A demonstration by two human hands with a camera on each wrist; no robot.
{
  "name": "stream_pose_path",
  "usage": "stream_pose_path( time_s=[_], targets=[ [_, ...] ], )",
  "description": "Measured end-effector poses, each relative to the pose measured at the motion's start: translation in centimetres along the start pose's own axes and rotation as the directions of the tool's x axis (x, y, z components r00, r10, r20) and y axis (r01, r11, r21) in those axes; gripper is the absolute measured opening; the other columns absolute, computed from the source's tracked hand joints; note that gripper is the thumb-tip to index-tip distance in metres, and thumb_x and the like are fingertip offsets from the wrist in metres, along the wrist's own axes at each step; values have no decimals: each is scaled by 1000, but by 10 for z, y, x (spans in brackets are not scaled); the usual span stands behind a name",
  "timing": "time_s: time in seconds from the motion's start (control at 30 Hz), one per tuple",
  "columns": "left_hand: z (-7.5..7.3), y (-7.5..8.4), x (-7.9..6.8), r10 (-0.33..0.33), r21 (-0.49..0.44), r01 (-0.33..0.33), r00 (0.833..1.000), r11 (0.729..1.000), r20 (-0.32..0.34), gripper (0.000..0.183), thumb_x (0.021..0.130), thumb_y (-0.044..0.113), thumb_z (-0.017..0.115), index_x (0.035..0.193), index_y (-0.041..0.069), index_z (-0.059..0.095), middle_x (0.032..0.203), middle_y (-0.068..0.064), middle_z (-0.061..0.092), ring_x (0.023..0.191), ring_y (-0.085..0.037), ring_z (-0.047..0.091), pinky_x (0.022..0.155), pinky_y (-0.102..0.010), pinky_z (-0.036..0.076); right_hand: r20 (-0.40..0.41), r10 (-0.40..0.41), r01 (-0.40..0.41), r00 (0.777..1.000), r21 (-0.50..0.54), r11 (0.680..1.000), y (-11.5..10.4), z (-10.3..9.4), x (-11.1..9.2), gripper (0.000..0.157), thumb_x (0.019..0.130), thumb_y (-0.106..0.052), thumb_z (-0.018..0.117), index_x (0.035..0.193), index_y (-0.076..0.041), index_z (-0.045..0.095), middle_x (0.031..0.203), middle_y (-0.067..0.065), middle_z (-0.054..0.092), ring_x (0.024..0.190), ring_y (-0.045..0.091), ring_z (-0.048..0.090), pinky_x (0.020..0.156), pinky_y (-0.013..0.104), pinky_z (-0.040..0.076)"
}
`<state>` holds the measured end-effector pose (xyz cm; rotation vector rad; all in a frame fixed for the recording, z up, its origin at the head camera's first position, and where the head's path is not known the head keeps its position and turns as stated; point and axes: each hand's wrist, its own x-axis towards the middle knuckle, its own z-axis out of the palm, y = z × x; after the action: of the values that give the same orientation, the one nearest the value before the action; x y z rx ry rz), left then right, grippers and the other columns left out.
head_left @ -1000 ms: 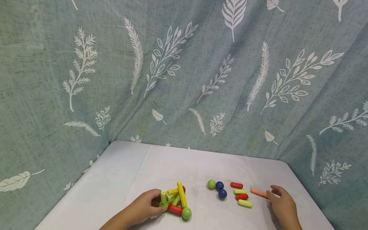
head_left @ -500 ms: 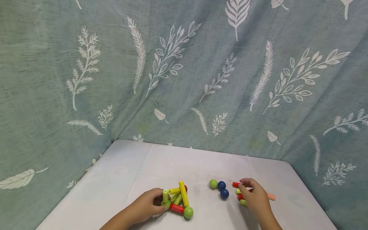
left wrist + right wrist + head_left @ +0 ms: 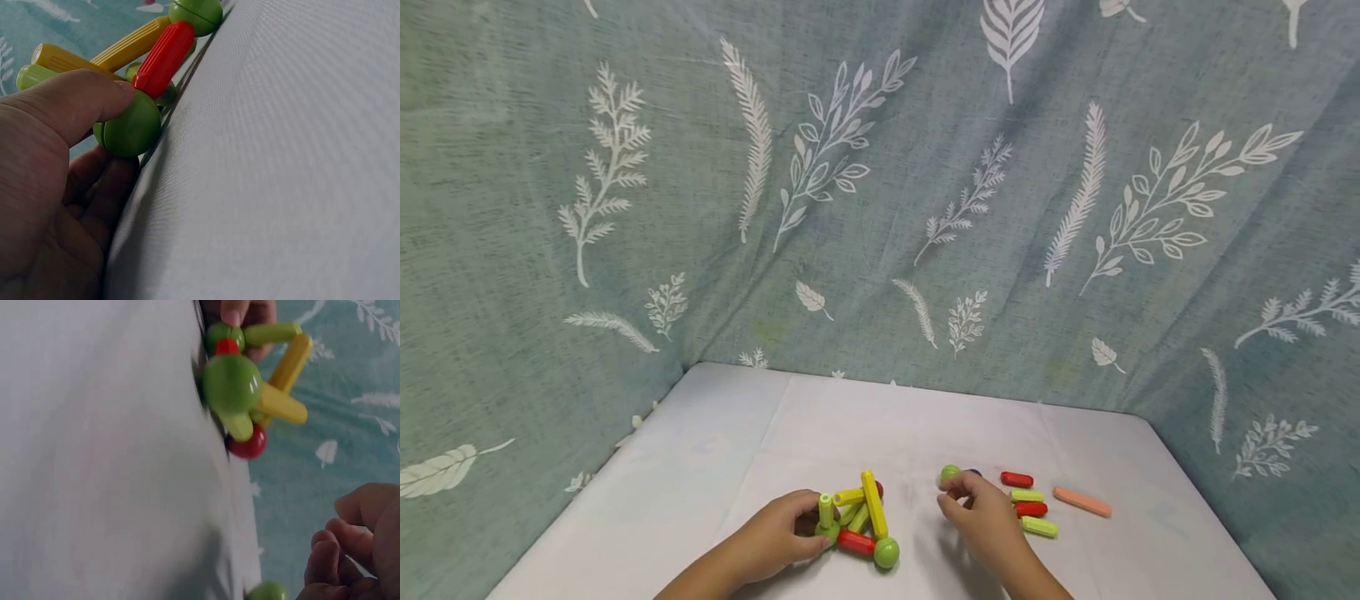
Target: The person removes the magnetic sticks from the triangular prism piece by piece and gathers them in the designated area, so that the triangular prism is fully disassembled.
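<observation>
My left hand [image 3: 786, 533] grips a green ball [image 3: 134, 125] of a magnetic-stick construction, thumb on top and fingers below. A light-green stick [image 3: 826, 510] stands up from that ball. A red stick [image 3: 856, 542] joins it to another green ball [image 3: 887, 552]. Yellow sticks [image 3: 874, 504] lean across the build, with a red ball [image 3: 248, 442] at its far corner. My right hand [image 3: 988, 521] hovers over the loose balls, fingers loosely bent, with nothing visible between them. Beyond its fingertips shows a loose green ball [image 3: 951, 474]; a blue ball [image 3: 974, 472] is mostly hidden.
Right of my right hand lie red sticks [image 3: 1017, 479] and light-green sticks [image 3: 1039, 527], with a salmon stick [image 3: 1082, 502] farther right. The white tabletop [image 3: 715, 450] meets a patterned teal cloth [image 3: 865, 275] at the back and sides.
My right hand has moved left, from the salmon stick across the short sticks to the loose balls, now covering the blue ones. The left hand stays on the construction.
</observation>
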<state>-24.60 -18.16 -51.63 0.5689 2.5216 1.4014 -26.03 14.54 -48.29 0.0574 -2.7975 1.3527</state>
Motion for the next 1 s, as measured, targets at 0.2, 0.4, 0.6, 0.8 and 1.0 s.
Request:
stream_pose_path(
  time_s=[0.2,0.4,0.6,0.8,1.0],
  targets=[
    [-6,0,-3,-16,37,16,1000,999,-8,26,89,28,84,111,22,70,113,4,67,104,-11,66,89,-27,58,115,-9,7,993,26,1000,-20,29,2,17,92,-28,79,104,-19,72,93,-4,67,79,18,58,62,29,51],
    [-6,1,0,-8,27,8,1000,1000,-1,26,90,29,83,112,23,70,113,4,67,104,-11,66,88,-26,58,184,37,-54,982,88,995,-32,47,6,30,90,-36,81,109,-16,70,96,0,67,74,19,63,62,33,54],
    [-2,0,0,3,9,-3,1000,1000,-1,27,90,27,83,112,21,69,114,2,66,104,-11,67,89,-27,58,207,74,-96,975,100,990,-36,59,5,33,87,-40,83,106,-17,69,92,1,66,74,20,62,61,33,53],
    [1,-1,0,10,6,-10,1000,1000,-2,26,91,27,83,112,22,69,115,2,66,105,-10,67,90,-27,58,202,58,-80,978,103,991,-42,64,2,28,87,-32,85,103,-16,69,92,1,64,81,19,59,64,30,53],
    [2,-1,1,10,2,-10,1000,1000,-4,26,91,27,82,112,22,69,117,1,67,108,-12,67,92,-29,58,204,85,-106,975,90,990,-46,66,0,26,86,-26,86,99,-15,67,90,3,62,79,19,59,62,28,54]
  ],
)
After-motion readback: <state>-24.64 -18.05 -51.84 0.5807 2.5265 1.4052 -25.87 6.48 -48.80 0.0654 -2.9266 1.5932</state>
